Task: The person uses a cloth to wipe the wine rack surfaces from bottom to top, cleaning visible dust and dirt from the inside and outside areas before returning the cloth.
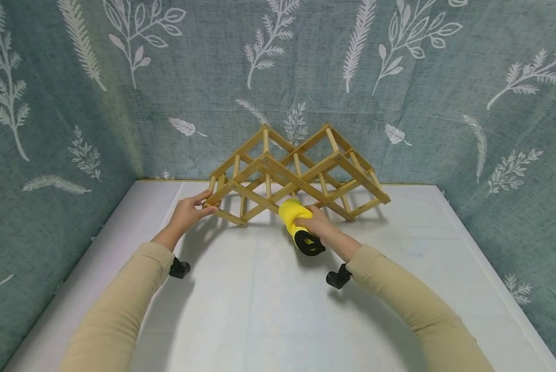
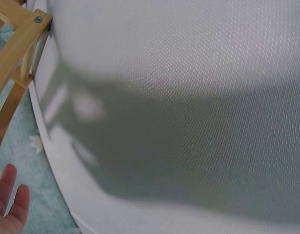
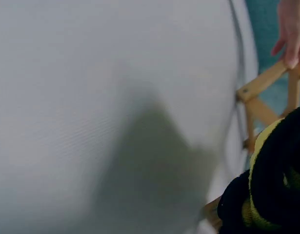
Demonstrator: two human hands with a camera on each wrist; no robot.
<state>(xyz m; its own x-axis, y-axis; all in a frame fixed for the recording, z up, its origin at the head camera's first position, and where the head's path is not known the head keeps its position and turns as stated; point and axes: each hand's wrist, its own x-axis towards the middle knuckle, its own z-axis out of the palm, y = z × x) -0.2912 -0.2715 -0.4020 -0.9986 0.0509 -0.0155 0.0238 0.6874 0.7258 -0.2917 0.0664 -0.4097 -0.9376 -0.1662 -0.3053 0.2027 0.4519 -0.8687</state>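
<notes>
A wooden lattice wine rack point(image 1: 301, 183) stands unfolded in a zigzag near the back wall. My left hand point(image 1: 185, 214) holds its left end corner between thumb and fingers; the right wrist view shows those fingertips on the rack's corner point(image 3: 264, 80). Held in my right hand point(image 1: 317, 223) is a rolled yellow towel point(image 1: 289, 211) with black edging. One end of this roll reaches the front of the rack's middle, and its black-edged end points back toward me. Whether the far end is inside an opening I cannot tell. In the right wrist view, the towel's black edge point(image 3: 276, 168) fills the lower right.
The rack rests on a white table point(image 1: 259, 299). Behind and beside it hangs a teal cloth wall point(image 1: 213, 62) printed with white leaves. Black wrist-worn devices, one on the left point(image 1: 179, 268) and another on the right point(image 1: 338, 277), hang below the sleeves.
</notes>
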